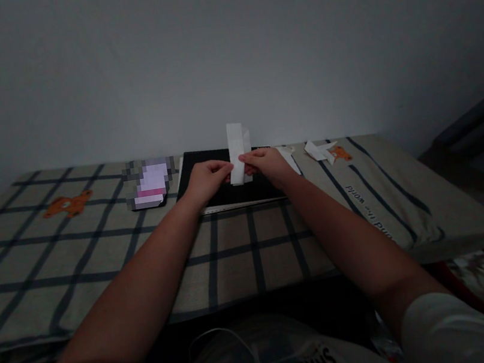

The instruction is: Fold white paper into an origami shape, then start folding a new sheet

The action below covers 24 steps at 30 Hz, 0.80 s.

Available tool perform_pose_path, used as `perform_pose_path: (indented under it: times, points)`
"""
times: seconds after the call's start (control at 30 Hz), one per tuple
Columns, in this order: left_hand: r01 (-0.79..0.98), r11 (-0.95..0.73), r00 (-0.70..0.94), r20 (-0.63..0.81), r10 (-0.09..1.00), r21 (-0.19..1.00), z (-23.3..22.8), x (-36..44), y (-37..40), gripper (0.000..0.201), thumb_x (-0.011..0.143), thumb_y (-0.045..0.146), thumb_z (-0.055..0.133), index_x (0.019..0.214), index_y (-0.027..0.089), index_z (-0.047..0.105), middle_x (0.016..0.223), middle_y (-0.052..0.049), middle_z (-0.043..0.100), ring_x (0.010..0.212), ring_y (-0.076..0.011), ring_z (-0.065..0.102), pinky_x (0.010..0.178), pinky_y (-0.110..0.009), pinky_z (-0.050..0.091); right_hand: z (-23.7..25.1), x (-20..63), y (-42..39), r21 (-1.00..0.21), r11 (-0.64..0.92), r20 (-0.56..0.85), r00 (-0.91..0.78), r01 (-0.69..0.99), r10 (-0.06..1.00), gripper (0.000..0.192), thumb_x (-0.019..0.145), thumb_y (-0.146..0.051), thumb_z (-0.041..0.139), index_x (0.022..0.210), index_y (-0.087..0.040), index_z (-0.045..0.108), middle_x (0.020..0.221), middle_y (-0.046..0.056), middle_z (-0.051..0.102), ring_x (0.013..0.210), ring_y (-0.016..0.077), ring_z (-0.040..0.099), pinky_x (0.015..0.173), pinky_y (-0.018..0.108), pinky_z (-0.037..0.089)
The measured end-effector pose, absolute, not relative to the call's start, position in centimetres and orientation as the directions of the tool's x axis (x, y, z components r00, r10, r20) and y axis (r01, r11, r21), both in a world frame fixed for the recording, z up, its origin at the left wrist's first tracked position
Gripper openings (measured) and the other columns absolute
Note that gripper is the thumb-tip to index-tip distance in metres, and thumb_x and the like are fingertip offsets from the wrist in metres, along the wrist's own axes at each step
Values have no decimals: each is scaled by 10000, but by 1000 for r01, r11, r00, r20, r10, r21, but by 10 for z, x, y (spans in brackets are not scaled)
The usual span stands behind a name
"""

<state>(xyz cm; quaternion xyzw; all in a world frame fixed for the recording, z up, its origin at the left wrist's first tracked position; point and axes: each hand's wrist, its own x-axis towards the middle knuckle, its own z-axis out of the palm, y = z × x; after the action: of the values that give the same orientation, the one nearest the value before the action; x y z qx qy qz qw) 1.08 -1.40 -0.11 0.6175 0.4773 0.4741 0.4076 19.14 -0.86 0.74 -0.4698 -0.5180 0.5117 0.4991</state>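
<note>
Both hands' grip [240, 168] | paper strip [237, 146] upright between fingertips

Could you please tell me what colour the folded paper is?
White; the folded paper shows in the head view.

Two hands, the left hand [206, 179] and the right hand [268, 164]. One folded paper strip [237, 146]. One black board [225, 193]. One phone [150, 184]. Two orange bear prints [68, 204] on one checked cloth [98, 251]. Some folded paper pieces [320, 151], number unclear.
</note>
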Motion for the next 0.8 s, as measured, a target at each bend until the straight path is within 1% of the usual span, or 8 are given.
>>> perform_pose_path:
  times: [0.13,0.3,0.4,0.47,0.57,0.7,0.8]
  points:
    - [239,-237,101,218,971,942,-4,10,-11,243,766,386,732,839,158,771,747,-45,745,635,-133,641,653,-257,516,7,190,-10,-1000,-9,-7,-88,-25,996,94,781,-193,761,722,-132,722,633,18,698,557,81,600,594,210,515]
    - [252,-218,142,186,972,943,1,12,-15,226,795,353,708,847,141,766,766,-55,751,619,-129,636,645,-257,526,5,190,-8,-1000,28,27,-45,15,999,111,792,-173,749,695,-130,712,593,3,679,511,71,569,551,202,496]
    - [272,-248,129,221,967,930,3,13,-17,210,808,333,693,840,138,765,751,-51,745,621,-129,633,641,-252,518,6,189,-9,-1000,29,28,-40,12,999,127,795,-176,750,683,-134,706,582,3,675,506,74,572,548,206,499]
    - [275,-271,105,251,962,922,2,12,-15,209,809,332,690,845,139,764,760,-49,744,635,-130,635,645,-249,511,7,188,-11,-1000,9,9,-54,-4,998,119,800,-178,748,694,-137,711,600,9,686,534,81,596,579,212,518]
    - [230,-280,95,265,960,932,-4,10,-11,236,798,361,700,871,145,761,771,-43,740,646,-131,637,642,-249,502,9,186,-14,-1000,-1,0,-92,-7,996,111,799,-178,749,701,-139,717,637,18,704,572,86,617,623,221,534]
    - [157,-245,106,230,967,957,-6,10,-9,256,769,390,727,848,148,755,748,-39,727,620,-124,619,639,-259,504,10,186,-15,-999,23,21,-45,47,999,143,785,-173,753,656,-144,700,584,0,674,525,80,575,578,219,505]
    - [141,-195,102,182,978,971,-3,12,-12,246,738,384,755,813,150,753,742,-39,725,603,-116,603,639,-262,499,9,188,-13,-996,42,39,-33,78,999,137,780,-194,757,663,-148,703,574,1,668,515,86,568,571,228,500]
